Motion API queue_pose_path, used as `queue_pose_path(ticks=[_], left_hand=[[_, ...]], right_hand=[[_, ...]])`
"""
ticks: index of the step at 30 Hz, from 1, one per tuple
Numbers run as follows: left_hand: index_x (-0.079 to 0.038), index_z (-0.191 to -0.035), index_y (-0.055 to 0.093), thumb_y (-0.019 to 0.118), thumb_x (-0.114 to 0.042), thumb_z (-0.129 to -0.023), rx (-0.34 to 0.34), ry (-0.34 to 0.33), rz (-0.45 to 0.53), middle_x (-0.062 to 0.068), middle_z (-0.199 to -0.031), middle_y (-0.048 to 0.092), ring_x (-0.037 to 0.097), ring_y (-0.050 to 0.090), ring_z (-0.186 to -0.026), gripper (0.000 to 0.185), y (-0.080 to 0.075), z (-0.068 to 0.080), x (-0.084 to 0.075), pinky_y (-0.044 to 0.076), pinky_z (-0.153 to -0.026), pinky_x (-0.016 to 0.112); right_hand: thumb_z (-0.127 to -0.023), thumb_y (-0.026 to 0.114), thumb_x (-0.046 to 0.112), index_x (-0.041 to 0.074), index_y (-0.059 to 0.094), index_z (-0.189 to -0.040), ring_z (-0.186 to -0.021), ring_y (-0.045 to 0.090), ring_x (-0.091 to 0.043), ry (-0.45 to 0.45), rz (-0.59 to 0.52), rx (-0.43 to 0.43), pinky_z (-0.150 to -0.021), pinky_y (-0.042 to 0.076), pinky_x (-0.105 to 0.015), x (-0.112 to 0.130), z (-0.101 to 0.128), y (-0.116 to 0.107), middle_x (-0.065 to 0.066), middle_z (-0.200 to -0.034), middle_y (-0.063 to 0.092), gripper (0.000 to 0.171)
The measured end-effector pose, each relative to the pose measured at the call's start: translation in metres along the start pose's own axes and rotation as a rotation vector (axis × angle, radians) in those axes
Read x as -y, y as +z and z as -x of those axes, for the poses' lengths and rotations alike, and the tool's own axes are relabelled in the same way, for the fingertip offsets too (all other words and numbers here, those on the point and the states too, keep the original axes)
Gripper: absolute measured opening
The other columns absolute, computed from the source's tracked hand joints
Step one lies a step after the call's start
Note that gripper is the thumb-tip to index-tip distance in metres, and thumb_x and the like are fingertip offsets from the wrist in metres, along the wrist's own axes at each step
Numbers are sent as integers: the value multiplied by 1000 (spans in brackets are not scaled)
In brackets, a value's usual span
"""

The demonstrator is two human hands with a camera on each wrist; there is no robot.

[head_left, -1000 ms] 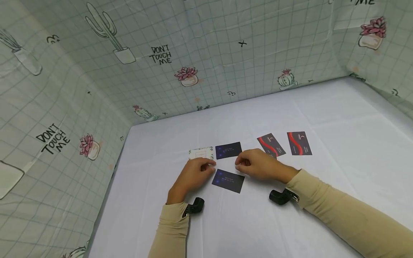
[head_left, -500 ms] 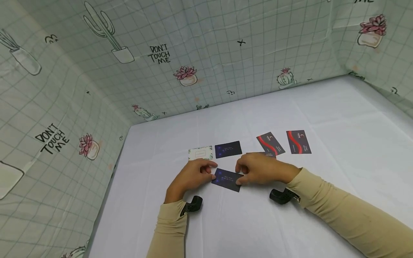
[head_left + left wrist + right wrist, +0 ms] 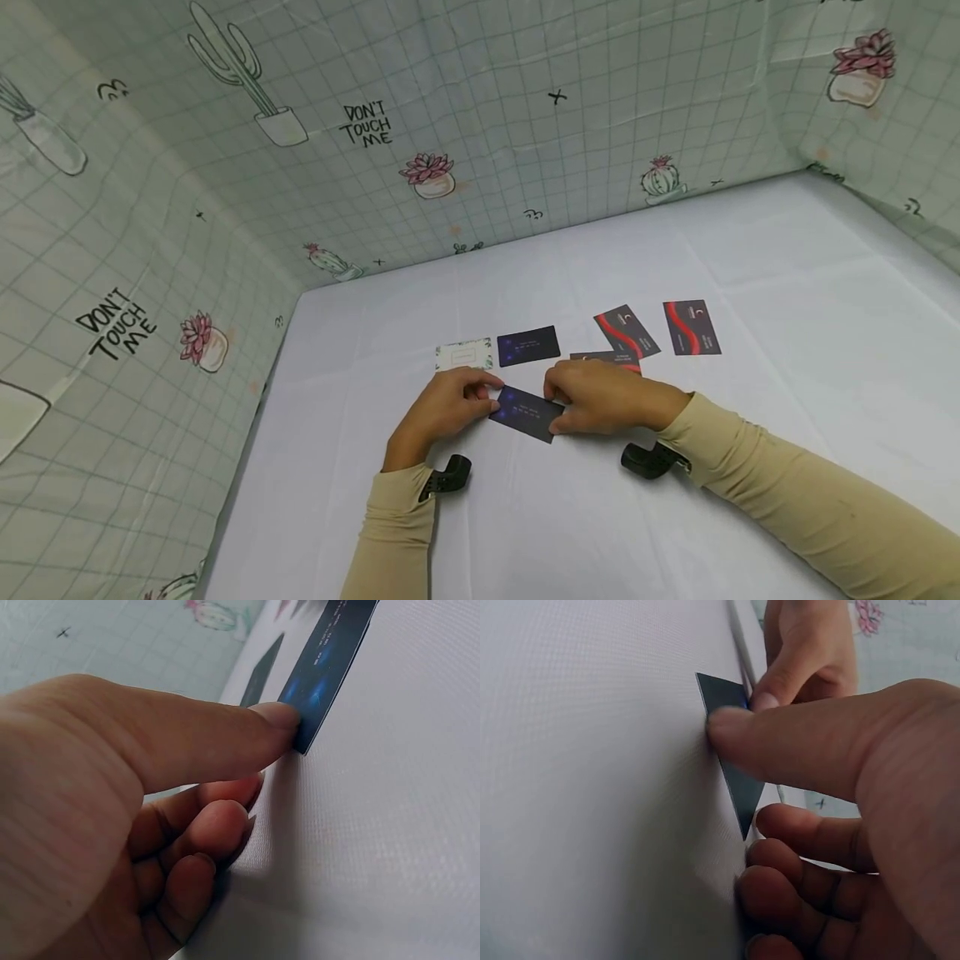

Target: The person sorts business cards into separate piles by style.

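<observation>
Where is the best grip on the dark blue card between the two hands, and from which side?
Probably at its two short ends, one from each side. The dark blue card lies thin and nearly flat on the white cloth, so there is little to take from above. The left hand already has a fingertip at its left end, and the right hand has its thumb on the right end.

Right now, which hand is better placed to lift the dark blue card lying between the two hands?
Probably the right hand: its thumb lies on the dark blue card with fingers at its edge, while the left hand only touches one corner.
</observation>
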State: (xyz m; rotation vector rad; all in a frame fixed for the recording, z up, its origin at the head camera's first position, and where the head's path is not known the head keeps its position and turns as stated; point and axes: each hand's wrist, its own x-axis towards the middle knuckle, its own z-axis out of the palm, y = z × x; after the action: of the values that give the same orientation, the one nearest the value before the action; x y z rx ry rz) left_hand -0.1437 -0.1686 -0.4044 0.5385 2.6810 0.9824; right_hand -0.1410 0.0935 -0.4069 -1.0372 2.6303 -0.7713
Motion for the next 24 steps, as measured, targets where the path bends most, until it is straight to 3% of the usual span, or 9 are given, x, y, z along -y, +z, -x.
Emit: queue_pose_path(ticks=[9,14,24], left_hand=[[-13,-110,76,75,-11,-89,-22,7,-6,-4,-79,59,11,54,-69,21,0,-1,0,43,-65,28],[-13,-110,76,74,-11,-88,-27,5,5,-5,-79,59,11,53,-68,22,2,-1,1,43,-64,27],[-13,-113,75,80,-13,-83,11,9,45,-3,-83,60,13,54,-71,30,0,0,2,43,-65,28]], right_hand=[[-85,78,28,13,64,-98,-74,49,-9,7,-15,-12,-69,43,-30,0,-1,-3,6,-80,53,24],[-79,83,37,14,65,-96,-73,50,-10,47,-36,-26,-66,43,-30,3,-2,3,7,-81,56,34],[-76,87,30,10,66,-91,-73,51,-12,137,-38,-48,-67,44,-32,7,-3,4,5,-81,57,33]])
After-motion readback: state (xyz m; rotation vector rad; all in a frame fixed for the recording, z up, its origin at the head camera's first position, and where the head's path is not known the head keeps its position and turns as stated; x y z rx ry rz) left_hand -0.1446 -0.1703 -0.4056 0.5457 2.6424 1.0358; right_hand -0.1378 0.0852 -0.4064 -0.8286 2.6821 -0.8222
